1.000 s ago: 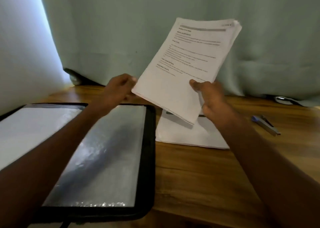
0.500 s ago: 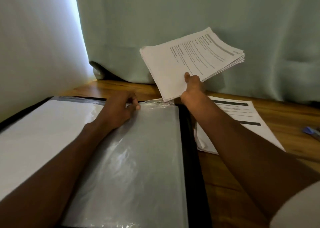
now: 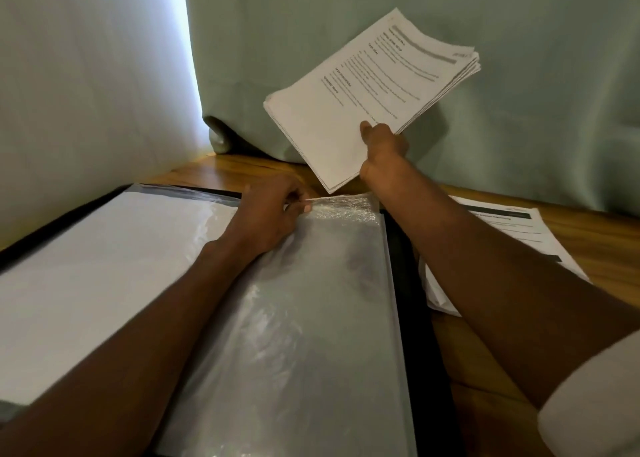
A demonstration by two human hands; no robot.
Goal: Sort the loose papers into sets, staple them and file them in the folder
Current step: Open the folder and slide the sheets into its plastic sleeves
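At twelve o'clock hangs a pale green curtain (image 3: 398, 13), at nine a white one (image 3: 86, 75), while the brown wooden table (image 3: 606, 241) bears a black folder (image 3: 412, 283) with clear glossy sleeves (image 3: 311, 318) and white papers (image 3: 374, 89) printed in grey-black text.

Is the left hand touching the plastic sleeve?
Touching. The head view shows the left hand pinching the top edge of the plastic sleeve.
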